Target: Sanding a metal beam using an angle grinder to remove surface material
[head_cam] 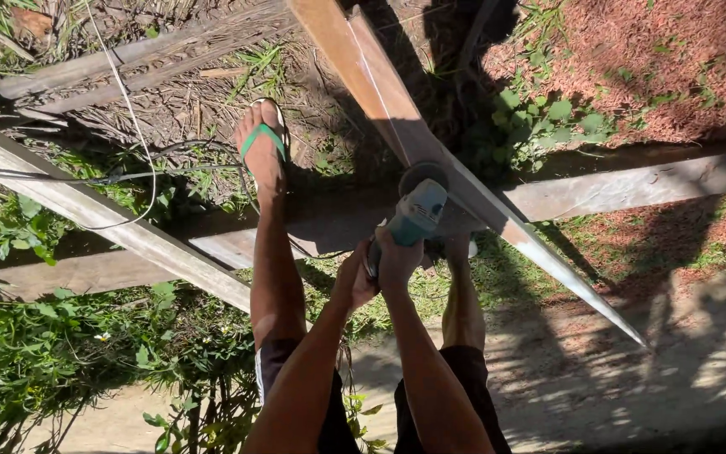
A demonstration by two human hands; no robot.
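Both my hands grip a light blue angle grinder [414,214]. My right hand [398,259] wraps its rear body and my left hand [355,280] holds it just behind and to the left. The grinder's round disc guard [423,175] rests against a long pale wooden beam [388,101] that runs diagonally from the top centre down to a sharp point at the lower right. My left foot in a green-strapped flip-flop [262,139] stands forward on the ground; my right leg is under the beam.
Weathered planks [86,206] cross the ground left to right, with another plank [632,185] at the right. A thin cable [132,118] loops over grass and dry straw. Green weeds fill the left; bare dirt lies at the lower right.
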